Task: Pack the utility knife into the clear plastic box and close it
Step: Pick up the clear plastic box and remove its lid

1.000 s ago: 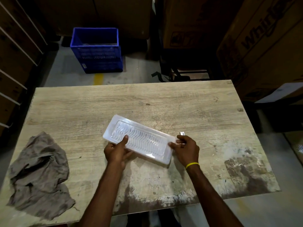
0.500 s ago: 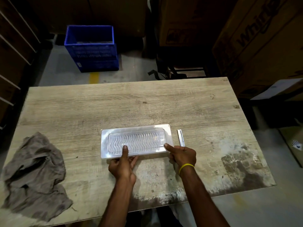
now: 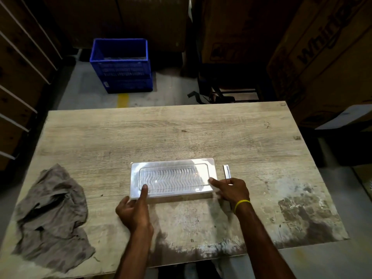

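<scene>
Head view showed the clear plastic box (image 3: 173, 179) lying flat and lid-up on the wooden table (image 3: 201, 133), its long sides square to the near edge, where a second earlier it had sat skewed at a slant. Half a second earlier it was already squared, and since then it had hardly shifted. The box was a shallow translucent rectangle with a broad flat rim and a raised centre panel moulded in wavy ribs. Just beside its right end lay the utility knife (image 3: 227, 171), a slim pale metal strip pointing away from the person, its near end hidden under the right hand (image 3: 231, 190). That hand (a yellow band (image 3: 242, 204) on the wrist) rested with one fingertip on the box's near right corner; whether the other fingers gripped the knife could not be told. The left hand (image 3: 133, 211) lay open at the near left corner, fingers released, the thumb laid flat on the lid and the rest spread along the box's edge on the tabletop.

The table was pale grained board, its near strip worn to whitish and dark patches. A crumpled grey-brown cloth (image 3: 50, 208) sat at the left end, well apart from the box. Beyond the table stood a blue ribbed plastic crate (image 3: 120, 67) on the floor, with tall brown cardboard cartons (image 3: 322, 57) behind.
</scene>
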### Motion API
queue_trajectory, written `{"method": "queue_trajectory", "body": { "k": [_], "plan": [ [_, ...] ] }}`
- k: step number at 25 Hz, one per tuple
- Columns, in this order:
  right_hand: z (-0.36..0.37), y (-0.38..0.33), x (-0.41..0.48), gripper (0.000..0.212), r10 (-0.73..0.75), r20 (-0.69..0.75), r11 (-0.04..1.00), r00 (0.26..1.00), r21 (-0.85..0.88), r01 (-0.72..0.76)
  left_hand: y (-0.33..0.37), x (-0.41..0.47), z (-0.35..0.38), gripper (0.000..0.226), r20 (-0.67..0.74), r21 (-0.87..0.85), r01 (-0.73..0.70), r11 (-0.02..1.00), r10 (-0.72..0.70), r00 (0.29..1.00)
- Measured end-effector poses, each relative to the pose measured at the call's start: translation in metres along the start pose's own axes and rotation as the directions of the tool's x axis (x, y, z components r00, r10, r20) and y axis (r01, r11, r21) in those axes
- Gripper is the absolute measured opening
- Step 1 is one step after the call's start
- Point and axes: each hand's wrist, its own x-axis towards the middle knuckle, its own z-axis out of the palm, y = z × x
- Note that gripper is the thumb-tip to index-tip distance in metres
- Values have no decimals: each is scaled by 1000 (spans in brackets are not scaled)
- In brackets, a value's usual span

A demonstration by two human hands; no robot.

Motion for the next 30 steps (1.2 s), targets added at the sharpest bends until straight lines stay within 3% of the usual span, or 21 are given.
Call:
{"method": "queue_trajectory", "body": {
  "k": [2, 5, 8, 13, 27, 30],
  "plan": [
    [-1, -2, 6, 42, -55, -12, 995, 998, 85, 56, 19, 24, -13, 46, -29, 137, -119, 983, 124, 992],
    [3, -7, 14, 19, -147, -25, 979, 989, 136, 149, 52, 50, -17, 13, 221, 351, -266, 898, 197, 955],
    [4, -10, 18, 16, -179, -23, 976, 984, 123, 181, 72, 58, -8, 10, 300, 452, -325, 831, 201, 932],
    [2, -13, 19, 18, -174, 0, 978, 985, 119, 173, 74, 64, -7, 9, 295, 435, -269, 859, 146, 944],
    [-19, -11, 13, 13, -165, -148, 979, 975, 92, 179, 57, 42, -1, 8, 357, 420, -284, 862, 131, 925],
    [-18, -14, 11, 22, -166, -143, 983, 976, 57, 175, 60, 44, 2, 8, 370, 440, -280, 853, 112, 922]
  ]
}}
